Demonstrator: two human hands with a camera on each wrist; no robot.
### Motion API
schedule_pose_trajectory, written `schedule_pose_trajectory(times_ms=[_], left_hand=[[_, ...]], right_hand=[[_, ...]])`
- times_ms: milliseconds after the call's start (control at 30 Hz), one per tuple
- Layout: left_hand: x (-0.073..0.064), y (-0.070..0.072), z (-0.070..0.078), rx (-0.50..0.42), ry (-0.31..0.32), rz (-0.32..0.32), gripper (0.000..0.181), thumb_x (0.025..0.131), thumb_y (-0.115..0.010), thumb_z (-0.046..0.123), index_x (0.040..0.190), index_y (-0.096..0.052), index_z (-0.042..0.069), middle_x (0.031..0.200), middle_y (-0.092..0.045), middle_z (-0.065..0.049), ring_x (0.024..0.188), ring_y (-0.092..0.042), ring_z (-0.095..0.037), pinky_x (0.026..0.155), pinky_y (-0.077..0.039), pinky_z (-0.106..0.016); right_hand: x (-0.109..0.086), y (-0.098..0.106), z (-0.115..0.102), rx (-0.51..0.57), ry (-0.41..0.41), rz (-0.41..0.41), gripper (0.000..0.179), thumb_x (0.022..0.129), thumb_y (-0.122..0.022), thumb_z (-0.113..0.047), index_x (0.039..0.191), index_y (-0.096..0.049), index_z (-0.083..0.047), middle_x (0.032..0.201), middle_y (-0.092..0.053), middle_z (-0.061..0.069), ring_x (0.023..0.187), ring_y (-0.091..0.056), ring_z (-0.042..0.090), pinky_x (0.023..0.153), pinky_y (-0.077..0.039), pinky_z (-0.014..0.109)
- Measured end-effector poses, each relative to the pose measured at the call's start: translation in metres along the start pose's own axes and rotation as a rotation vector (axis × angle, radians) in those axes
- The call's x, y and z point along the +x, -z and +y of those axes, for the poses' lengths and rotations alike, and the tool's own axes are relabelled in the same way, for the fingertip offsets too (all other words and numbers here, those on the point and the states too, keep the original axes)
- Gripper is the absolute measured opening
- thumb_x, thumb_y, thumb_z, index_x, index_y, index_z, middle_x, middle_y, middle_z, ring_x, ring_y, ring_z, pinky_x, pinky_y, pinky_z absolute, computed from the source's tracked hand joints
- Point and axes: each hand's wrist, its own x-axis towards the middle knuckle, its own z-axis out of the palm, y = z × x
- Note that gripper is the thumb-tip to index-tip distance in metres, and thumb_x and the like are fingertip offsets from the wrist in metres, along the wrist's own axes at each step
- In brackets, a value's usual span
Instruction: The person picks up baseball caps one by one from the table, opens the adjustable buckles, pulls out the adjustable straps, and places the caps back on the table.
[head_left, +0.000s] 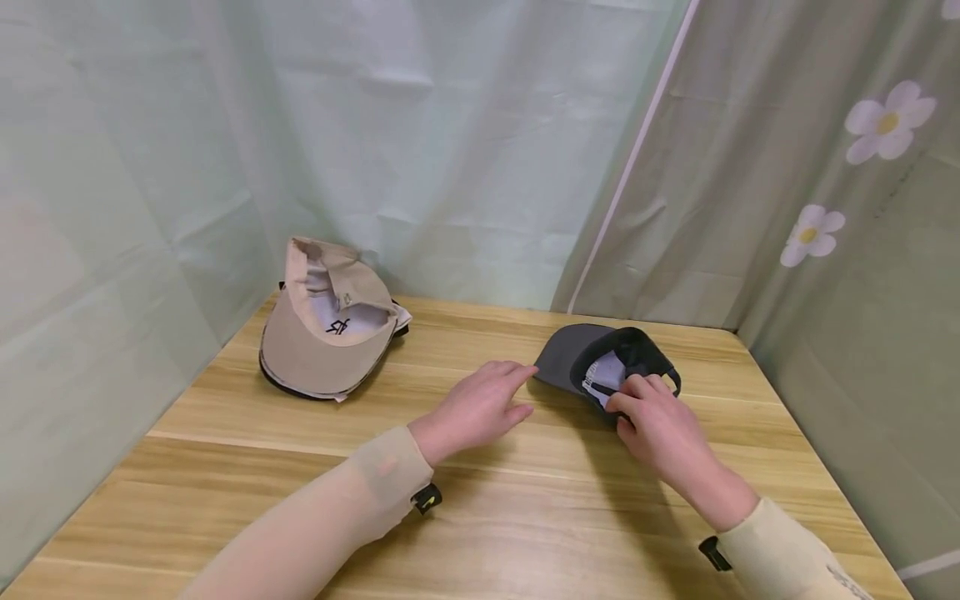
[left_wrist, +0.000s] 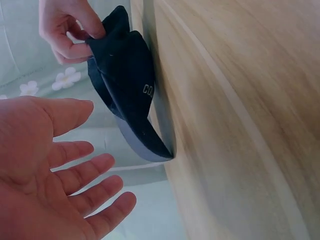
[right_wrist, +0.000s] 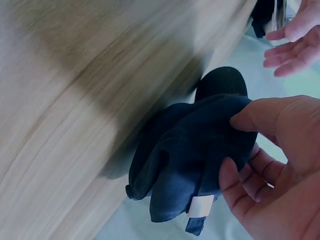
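A dark baseball cap (head_left: 570, 357) lies upside down on the wooden table, its brim to the left and its lining showing. My right hand (head_left: 663, 429) pinches the cap's near edge; in the right wrist view the thumb (right_wrist: 260, 117) lies on one side of the fabric. Beside the brim is my left hand (head_left: 476, 408), its fingers spread and relaxed. The left wrist view shows a gap between this hand (left_wrist: 55, 170) and the cap (left_wrist: 127, 75), which has pale lettering on its front. A white tag (right_wrist: 201, 206) shows near the cap's back strap.
Beige caps (head_left: 318, 350), apparently stacked, sit upside down at the table's back left. Pale curtains (head_left: 465, 167) hang behind and at both sides, with flowers printed on the right one. The wooden table (head_left: 525, 517) stretches beneath both arms. A black device is at each wrist.
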Motion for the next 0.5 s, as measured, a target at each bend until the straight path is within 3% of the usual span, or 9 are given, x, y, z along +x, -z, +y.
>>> schedule_pose_trajectory(times_ms=[267, 500], left_hand=[[0.003, -0.003, -0.005, 0.051, 0.006, -0.003, 0.065, 0.105, -0.079, 0.027, 0.160, -0.054, 0.005, 0.156, -0.060, -0.018, 0.145, -0.056, -0.036, 0.121, -0.044, -0.049], [0.006, -0.009, -0.011, 0.123, 0.008, 0.008, 0.057, 0.103, -0.081, 0.025, 0.152, -0.062, 0.004, 0.146, -0.067, -0.017, 0.136, -0.062, -0.037, 0.113, -0.050, -0.051]], right_hand=[[0.003, -0.001, -0.009, 0.013, 0.094, 0.016, 0.030, 0.081, -0.085, 0.009, 0.099, -0.082, -0.014, 0.103, -0.065, 0.003, 0.101, -0.060, 0.028, 0.076, -0.059, 0.046], [0.004, -0.002, -0.014, 0.024, 0.140, 0.046, 0.032, 0.079, -0.088, 0.010, 0.098, -0.082, -0.016, 0.102, -0.064, 0.001, 0.095, -0.055, 0.024, 0.070, -0.057, 0.040]])
